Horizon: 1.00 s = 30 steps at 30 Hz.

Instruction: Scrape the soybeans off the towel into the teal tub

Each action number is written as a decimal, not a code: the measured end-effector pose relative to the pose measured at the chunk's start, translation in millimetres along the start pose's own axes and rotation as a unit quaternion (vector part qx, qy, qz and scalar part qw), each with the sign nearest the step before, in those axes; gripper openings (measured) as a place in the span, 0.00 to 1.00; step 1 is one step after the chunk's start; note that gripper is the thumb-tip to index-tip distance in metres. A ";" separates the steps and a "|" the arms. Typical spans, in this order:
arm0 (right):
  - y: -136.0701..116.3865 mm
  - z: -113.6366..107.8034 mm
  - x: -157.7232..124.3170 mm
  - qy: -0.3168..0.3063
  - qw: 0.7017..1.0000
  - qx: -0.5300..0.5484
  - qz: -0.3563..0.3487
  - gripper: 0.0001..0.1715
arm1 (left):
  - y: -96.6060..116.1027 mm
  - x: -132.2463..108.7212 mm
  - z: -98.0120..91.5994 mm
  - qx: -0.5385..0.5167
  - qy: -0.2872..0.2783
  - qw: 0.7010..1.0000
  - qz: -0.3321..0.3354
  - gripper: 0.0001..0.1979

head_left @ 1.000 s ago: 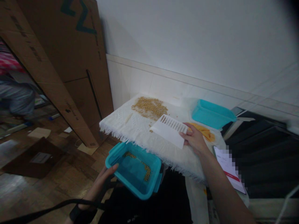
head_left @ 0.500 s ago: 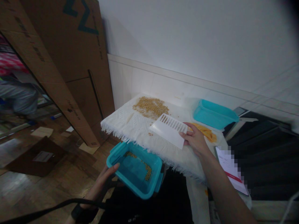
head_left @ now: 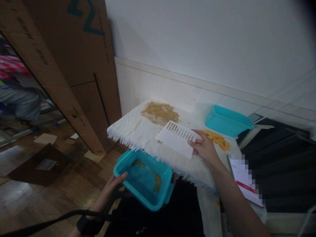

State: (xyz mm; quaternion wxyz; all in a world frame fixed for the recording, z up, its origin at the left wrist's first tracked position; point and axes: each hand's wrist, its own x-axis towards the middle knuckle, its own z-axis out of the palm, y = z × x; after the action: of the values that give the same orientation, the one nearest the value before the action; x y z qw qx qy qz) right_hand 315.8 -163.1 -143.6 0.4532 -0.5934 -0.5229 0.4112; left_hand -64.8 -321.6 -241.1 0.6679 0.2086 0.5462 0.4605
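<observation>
My left hand (head_left: 118,180) grips the left rim of a teal plastic container (head_left: 144,202), held just below the table's front edge. Some soybeans (head_left: 157,181) lie along its inner sides. My right hand (head_left: 203,146) is closed on the right end of a white slotted plastic board (head_left: 176,141), low over the cloth. Whether the board touches the cloth I cannot tell. Behind it, a spread pile of soybeans (head_left: 160,112) rests on the white fringed tablecloth (head_left: 130,123). A few loose beans (head_left: 159,141) show at the board's left edge.
At the table's back right stands a second teal container (head_left: 227,121), with a yellow cloth (head_left: 218,140) in front of it. A tablet or phone with a lit screen (head_left: 244,181) lies at the right edge. Large cardboard boxes (head_left: 81,65) stand at the left; a wall runs behind.
The white board has shifted slightly left and toward me with my right hand. My left hand and the teal container look almost unchanged.
</observation>
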 end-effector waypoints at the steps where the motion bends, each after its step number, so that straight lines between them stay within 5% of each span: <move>1: -0.8 1.2 -1.2 -0.003 1.000 0.002 0.000 0.56 | -0.2 0.2 -0.1 -0.001 0.001 1.000 0.002 0.56; 8: -2.4 5.5 -10.4 -0.005 1.000 0.003 0.003 0.61 | 2.8 -3.1 0.2 0.001 -0.016 1.000 0.004 0.54; 16: -8.1 8.1 -29.8 -0.039 0.999 0.001 -0.024 0.54 | 14.1 -16.2 8.4 0.003 -0.027 1.000 0.009 0.53; 23: -3.4 -9.6 -24.9 0.112 0.992 0.017 -0.061 0.62 | 16.5 -19.5 11.6 -0.004 -0.022 1.000 0.011 0.53; 30: -2.7 12.1 -81.9 0.197 0.953 -0.197 -0.122 0.44 | 13.7 -20.7 10.8 0.000 -0.021 1.000 0.016 0.52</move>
State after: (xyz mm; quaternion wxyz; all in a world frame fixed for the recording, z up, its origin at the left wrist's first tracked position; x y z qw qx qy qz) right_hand 294.1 -243.0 -142.9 0.4684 -0.6715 -0.5622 0.1164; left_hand -59.7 -329.9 -215.8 0.6718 0.2269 0.5284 0.4669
